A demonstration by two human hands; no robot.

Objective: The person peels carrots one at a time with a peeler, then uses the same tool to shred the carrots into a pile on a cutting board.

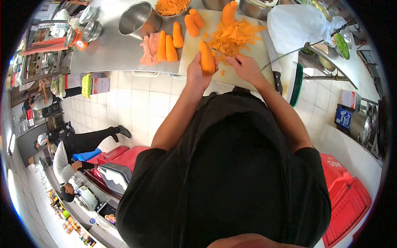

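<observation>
My left hand [196, 75] is closed around the lower part of a thick orange carrot [206, 60], which stands tilted over the white cutting board [188, 47]. My right hand [247, 68] is closed on the handle of a peeler [219, 51], whose thin metal head lies close beside the carrot; whether it touches cannot be made out. Just beyond both hands spreads a heap of carrot peelings [236, 38]. Several more carrots [170, 48] lie left of the board, next to a pink cloth [149, 49]. Others [192, 25] rest at the board's far side.
A knife with a black handle [277, 82] lies at the board's right edge. Behind stand a steel pot [140, 20] and a bowl of shredded carrot [173, 7]. A white plastic bag [289, 29] sits at right. Red bins [347, 194] and people [66, 165] are behind me.
</observation>
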